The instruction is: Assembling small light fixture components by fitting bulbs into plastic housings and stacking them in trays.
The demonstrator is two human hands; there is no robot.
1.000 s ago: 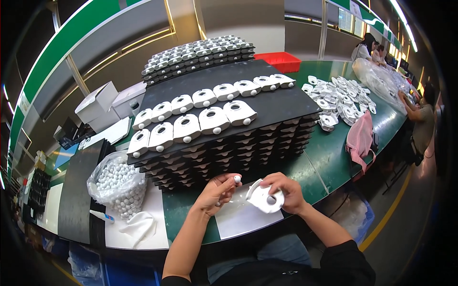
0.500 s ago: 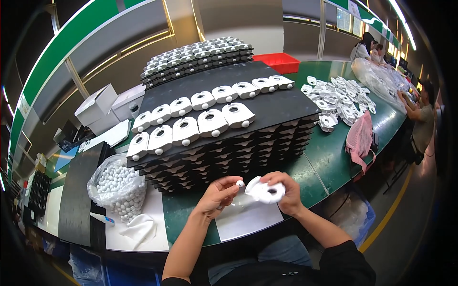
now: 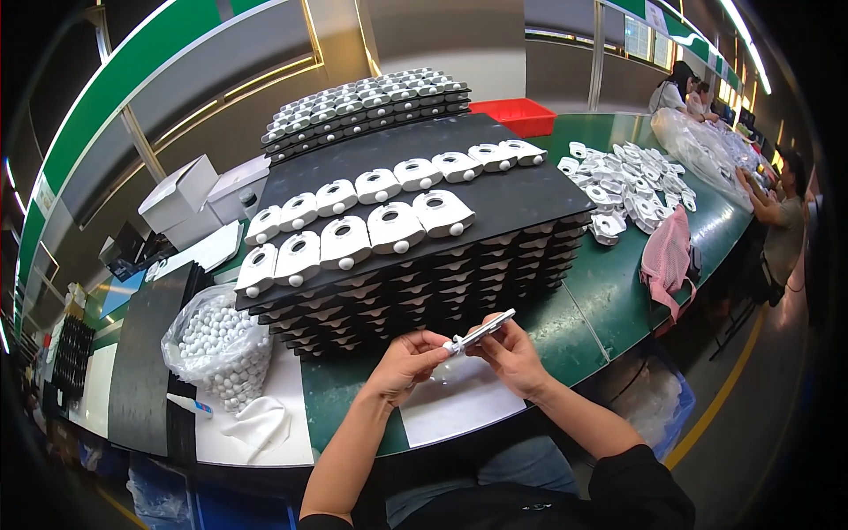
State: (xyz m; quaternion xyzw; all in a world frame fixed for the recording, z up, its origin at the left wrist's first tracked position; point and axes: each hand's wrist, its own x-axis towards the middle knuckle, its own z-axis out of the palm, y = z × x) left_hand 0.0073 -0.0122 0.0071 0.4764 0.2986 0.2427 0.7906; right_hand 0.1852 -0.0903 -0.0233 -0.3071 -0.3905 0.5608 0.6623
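My left hand (image 3: pixel 408 360) pinches a small white ball (image 3: pixel 450 347) between thumb and fingertips. Closed on a white plastic housing (image 3: pixel 484 330), my right hand (image 3: pixel 516 358) holds the part edge-on, its narrow end against the ball. Whether the ball sits in the housing or only touches it, I cannot tell. Beneath both hands lies a white sheet (image 3: pixel 459 412) on the green table. In front of them stands a tall stack of black trays (image 3: pixel 415 296), topped by two rows of similar white housings (image 3: pixel 344 240), each with a round opening and a ball at its end.
A clear bag of white balls (image 3: pixel 221 340) stands left, near a white cloth (image 3: pixel 258 427) and a glue tube (image 3: pixel 189 405). Loose white housings (image 3: pixel 629 181) lie heaped at right, beside a pink mesh bag (image 3: pixel 667 261). A red bin (image 3: pixel 514 117) sits behind. People work far right.
My right hand has turned the housing from face-up to edge-on and brought it left to the ball. My left hand has stayed nearly in place, still pinching the ball.
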